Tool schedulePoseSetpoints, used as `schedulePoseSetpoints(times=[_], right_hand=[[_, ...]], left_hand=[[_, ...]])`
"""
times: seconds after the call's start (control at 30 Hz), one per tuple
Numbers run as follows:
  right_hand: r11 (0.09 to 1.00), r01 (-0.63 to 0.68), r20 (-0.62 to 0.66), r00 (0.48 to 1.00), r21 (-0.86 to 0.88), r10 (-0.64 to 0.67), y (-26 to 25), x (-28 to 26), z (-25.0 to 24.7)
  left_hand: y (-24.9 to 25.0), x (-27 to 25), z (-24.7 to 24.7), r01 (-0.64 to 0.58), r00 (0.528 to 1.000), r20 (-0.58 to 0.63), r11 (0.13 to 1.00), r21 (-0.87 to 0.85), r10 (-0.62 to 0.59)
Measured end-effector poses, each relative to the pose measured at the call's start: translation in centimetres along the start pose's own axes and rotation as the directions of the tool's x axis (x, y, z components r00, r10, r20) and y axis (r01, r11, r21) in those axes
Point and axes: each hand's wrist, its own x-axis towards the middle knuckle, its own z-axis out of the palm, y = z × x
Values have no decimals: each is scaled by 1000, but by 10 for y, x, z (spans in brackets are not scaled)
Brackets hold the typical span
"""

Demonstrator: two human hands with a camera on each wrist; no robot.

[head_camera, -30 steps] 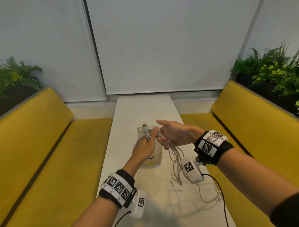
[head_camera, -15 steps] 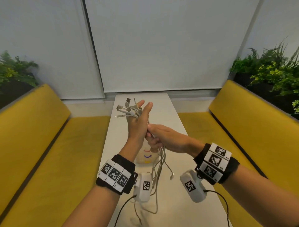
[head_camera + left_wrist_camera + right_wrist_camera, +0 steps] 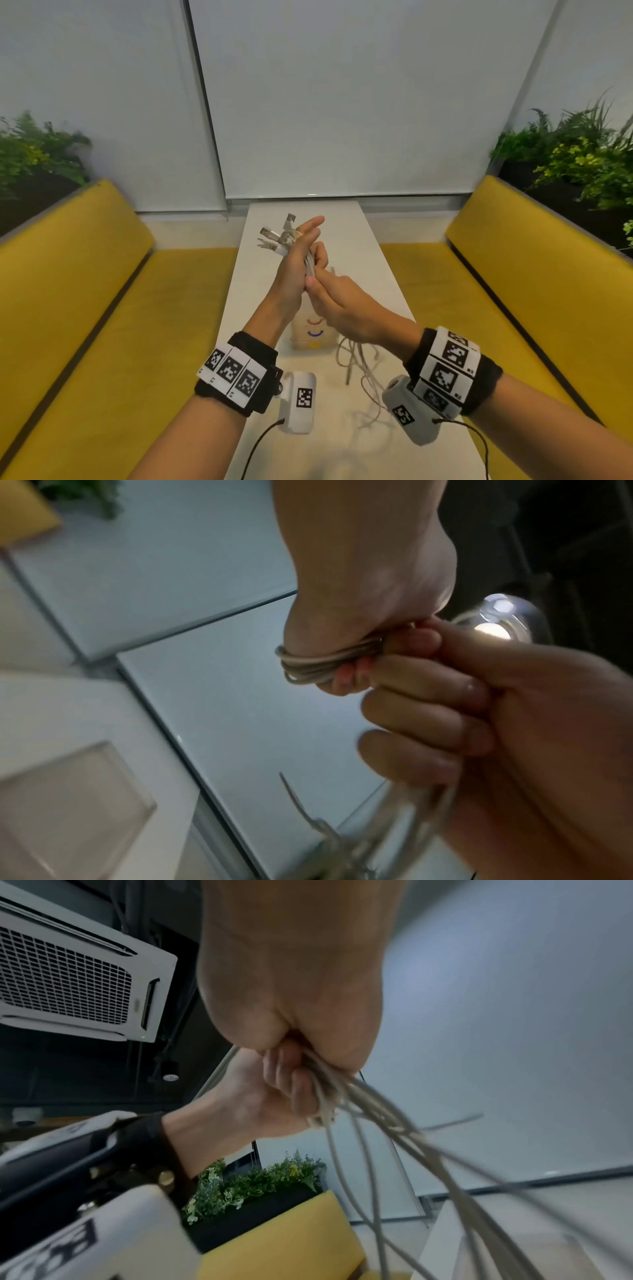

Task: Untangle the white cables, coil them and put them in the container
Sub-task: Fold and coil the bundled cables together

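White cables (image 3: 310, 263) grasped by left hand (image 3: 291, 274) and right hand (image 3: 337, 308)
Hands raised above narrow table (image 3: 346, 442); container (image 3: 313, 337) beneath; benches at 3 and 9 o'clock

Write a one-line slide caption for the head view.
Both hands, left hand and right hand, grip white cables above the container.

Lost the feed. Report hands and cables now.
Left hand holds the cables, plugs up. Right hand grips the strands below it. Loose ends trail on the table. Container behind hands, nothing blocking.
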Motion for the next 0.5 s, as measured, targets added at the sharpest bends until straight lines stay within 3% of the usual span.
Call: schedulePoseSetpoints(times=[0.13, 0.37, 0.5], right_hand=[[981, 0, 43, 999, 196, -9, 4, -7, 8], [885, -75, 82, 996, 460, 42, 15, -3, 4], [833, -63, 31, 998, 549, 56, 12, -4, 19]], left_hand=[[0, 0, 0, -45, 998, 37, 981, -189, 53], [11, -5, -7, -103, 993, 38, 966, -238, 115], [16, -5, -7, -115, 993, -8, 940, -321, 119]])
